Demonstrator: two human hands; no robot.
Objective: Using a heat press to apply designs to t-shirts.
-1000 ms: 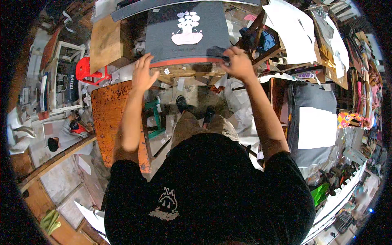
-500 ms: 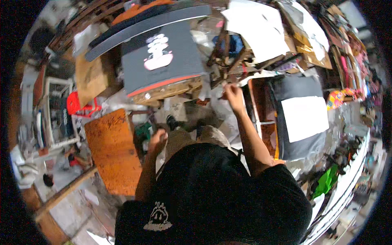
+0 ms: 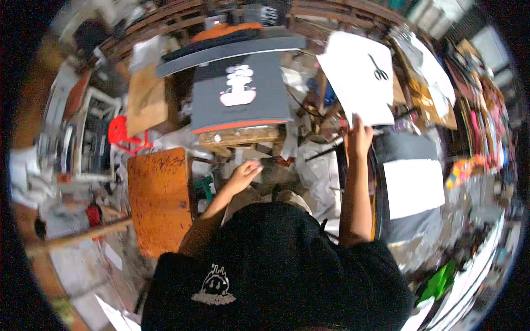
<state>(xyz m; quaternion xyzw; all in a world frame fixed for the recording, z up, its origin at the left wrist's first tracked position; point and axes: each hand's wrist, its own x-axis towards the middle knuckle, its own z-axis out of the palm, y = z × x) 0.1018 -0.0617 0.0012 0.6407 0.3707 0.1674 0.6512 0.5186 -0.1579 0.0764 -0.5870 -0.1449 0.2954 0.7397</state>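
Note:
My right hand point(image 3: 360, 135) is at the near left edge of a white paper sheet point(image 3: 359, 83), its fingertips closed over the edge. On that sheet lies a pair of black scissors point(image 3: 379, 69), beyond my fingers. Nothing is held in my left hand point(image 3: 244, 175), which hovers in front of my waist with its fingers stretched out. Ahead of it, a dark grey cloth with a white and pink print point(image 3: 238, 85) is spread over a board on a wooden stand point(image 3: 237, 137).
An orange-brown wooden stool point(image 3: 157, 201) stands at the left, near a red plastic stool point(image 3: 124, 135). On the right a black cloth point(image 3: 408, 146) carries a white sheet point(image 3: 414, 187). Cardboard point(image 3: 146, 105) and several stacked fabrics point(image 3: 480, 132) surround the space.
My right hand has moved forward and right to the paper's edge. My left hand has come forward and inward. The scissors now show on the sheet, where none were visible before.

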